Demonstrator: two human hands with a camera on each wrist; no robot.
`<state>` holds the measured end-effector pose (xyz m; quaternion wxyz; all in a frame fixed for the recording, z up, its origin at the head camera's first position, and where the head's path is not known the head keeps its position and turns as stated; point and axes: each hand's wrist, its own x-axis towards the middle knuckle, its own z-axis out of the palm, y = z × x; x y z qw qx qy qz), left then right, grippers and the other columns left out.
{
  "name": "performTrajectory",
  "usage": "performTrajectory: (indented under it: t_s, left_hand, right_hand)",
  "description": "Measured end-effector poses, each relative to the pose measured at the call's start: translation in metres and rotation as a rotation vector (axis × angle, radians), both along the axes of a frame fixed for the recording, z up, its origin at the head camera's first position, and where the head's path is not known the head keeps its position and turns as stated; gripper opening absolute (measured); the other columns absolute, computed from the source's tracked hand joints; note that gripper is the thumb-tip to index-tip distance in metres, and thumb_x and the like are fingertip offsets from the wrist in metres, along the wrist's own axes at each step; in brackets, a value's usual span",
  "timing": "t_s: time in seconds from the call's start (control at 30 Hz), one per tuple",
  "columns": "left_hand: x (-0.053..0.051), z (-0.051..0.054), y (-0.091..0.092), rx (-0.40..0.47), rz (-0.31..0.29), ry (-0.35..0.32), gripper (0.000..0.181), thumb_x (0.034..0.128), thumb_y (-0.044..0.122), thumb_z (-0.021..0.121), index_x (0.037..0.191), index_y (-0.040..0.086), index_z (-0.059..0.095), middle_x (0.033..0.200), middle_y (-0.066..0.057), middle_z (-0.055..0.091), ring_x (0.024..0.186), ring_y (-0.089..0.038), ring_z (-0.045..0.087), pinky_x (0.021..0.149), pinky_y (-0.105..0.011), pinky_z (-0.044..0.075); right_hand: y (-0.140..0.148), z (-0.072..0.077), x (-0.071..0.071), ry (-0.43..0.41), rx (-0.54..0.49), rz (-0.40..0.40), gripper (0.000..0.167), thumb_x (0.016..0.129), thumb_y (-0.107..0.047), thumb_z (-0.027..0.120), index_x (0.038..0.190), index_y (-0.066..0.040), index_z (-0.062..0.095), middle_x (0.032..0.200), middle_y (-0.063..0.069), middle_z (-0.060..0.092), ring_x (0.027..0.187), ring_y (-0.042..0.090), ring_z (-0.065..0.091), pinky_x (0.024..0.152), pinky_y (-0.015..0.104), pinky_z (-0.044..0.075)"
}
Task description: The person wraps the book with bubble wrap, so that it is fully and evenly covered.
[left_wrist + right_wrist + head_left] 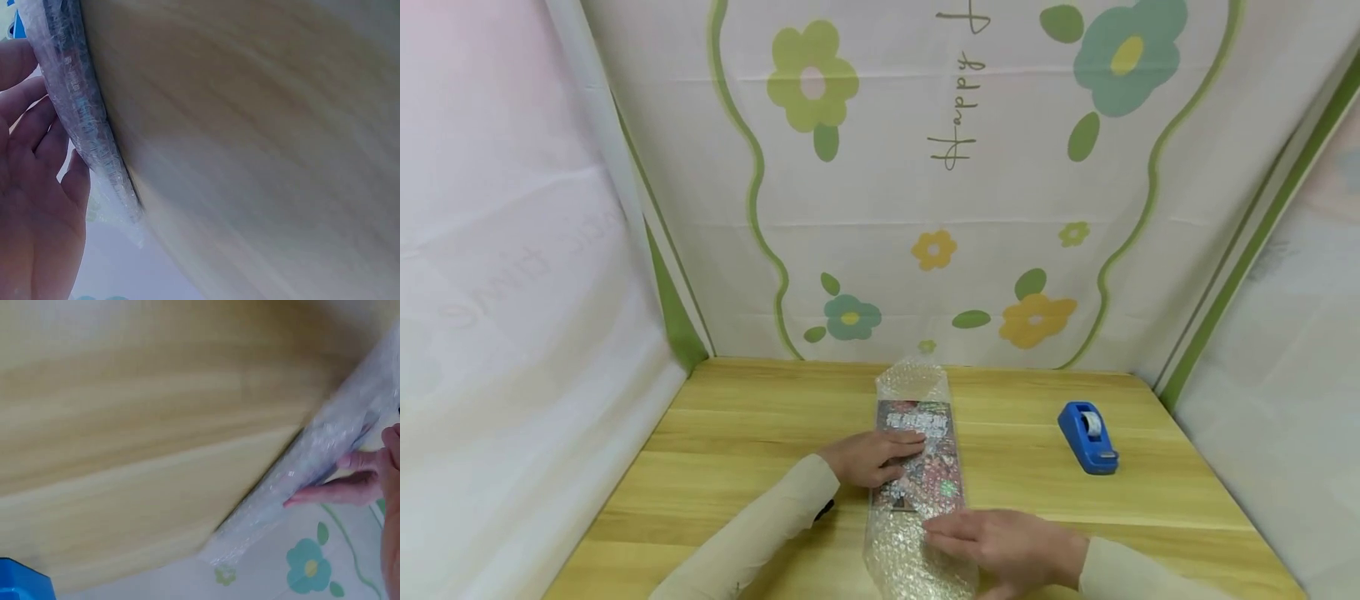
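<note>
A pale cloth wall (865, 192), printed with flowers, leaves and wavy green lines, stands beyond the far end of the package (912, 562). Beneath the package spreads a wooden table (737, 408). The package itself, a long piece of bubble wrap around a flat, dark printed item (942, 467), lies lengthwise away from the person; its near end runs out of the head view, and clear wrap extends past the item at both ends. Pale sleeves reach in from either side of the package. The right hand (1011, 542) touches the package's near right part, fingers stretched over the wrap, clenching nothing. The left hand (872, 458) comes from the package's left, its loosely extended fingers resting across the printed item through the wrap, with no closed grip. A blue tape dispenser (1086, 442) sits on the table to the right of the package, well apart from it, holding a small tape roll (1092, 425).
</note>
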<state>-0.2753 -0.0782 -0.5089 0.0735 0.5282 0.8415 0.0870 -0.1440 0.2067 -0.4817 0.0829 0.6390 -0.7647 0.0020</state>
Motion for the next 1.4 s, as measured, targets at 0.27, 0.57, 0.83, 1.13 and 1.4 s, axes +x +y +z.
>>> performTrajectory:
  t_s: [0.27, 0.57, 0.83, 1.13, 1.4]
  left_hand:
    - [0.001, -0.001, -0.002, -0.023, 0.030, -0.056, 0.056, 0.1129, 0.028, 0.048, 0.165, 0.012, 0.037, 0.174, -0.006, 0.032, 0.161, -0.021, 0.032, 0.131, -0.039, 0.031]
    - [0.003, 0.000, 0.000, -0.021, 0.052, -0.097, 0.056, 0.1125, 0.028, 0.051, 0.165, 0.013, 0.037, 0.175, -0.004, 0.032, 0.162, -0.020, 0.031, 0.132, -0.039, 0.030]
    - [0.003, 0.000, 0.000, -0.024, 0.043, -0.091, 0.056, 0.1127, 0.029, 0.049, 0.165, 0.013, 0.037, 0.175, -0.003, 0.031, 0.162, -0.020, 0.031, 0.132, -0.039, 0.029]
    - [0.002, 0.004, 0.001, -0.027, 0.043, -0.084, 0.056, 0.1124, 0.028, 0.050, 0.165, 0.013, 0.037, 0.175, -0.004, 0.032, 0.162, -0.020, 0.031, 0.132, -0.039, 0.030]
    - [0.001, 0.005, 0.001, -0.023, 0.028, -0.072, 0.056, 0.1124, 0.028, 0.050, 0.165, 0.012, 0.037, 0.174, -0.005, 0.032, 0.162, -0.022, 0.032, 0.132, -0.040, 0.031]
  right_hand:
    - [-0.013, -0.017, 0.014, 0.088, -0.121, 0.228, 0.036, 0.108, -0.024, 0.062, 0.142, -0.012, 0.064, 0.133, -0.004, 0.072, 0.124, 0.004, 0.067, 0.111, 0.014, 0.049]
    - [-0.014, -0.026, 0.021, 0.034, -0.056, 0.175, 0.033, 0.110, -0.032, 0.057, 0.140, -0.019, 0.064, 0.130, -0.010, 0.071, 0.117, 0.000, 0.066, 0.107, 0.010, 0.048]
    - [-0.012, -0.030, 0.023, -0.060, -0.010, 0.116, 0.028, 0.109, -0.029, 0.057, 0.134, -0.021, 0.067, 0.122, -0.012, 0.073, 0.112, -0.003, 0.066, 0.103, 0.002, 0.042]
    - [-0.010, -0.037, 0.020, -0.074, -0.054, 0.157, 0.022, 0.109, -0.022, 0.059, 0.128, -0.019, 0.069, 0.115, -0.012, 0.073, 0.107, -0.003, 0.066, 0.101, 0.002, 0.044]
    - [-0.009, -0.040, 0.019, -0.153, -0.184, 0.213, 0.018, 0.106, -0.018, 0.063, 0.122, -0.017, 0.072, 0.111, -0.009, 0.074, 0.103, -0.001, 0.067, 0.101, 0.005, 0.047]
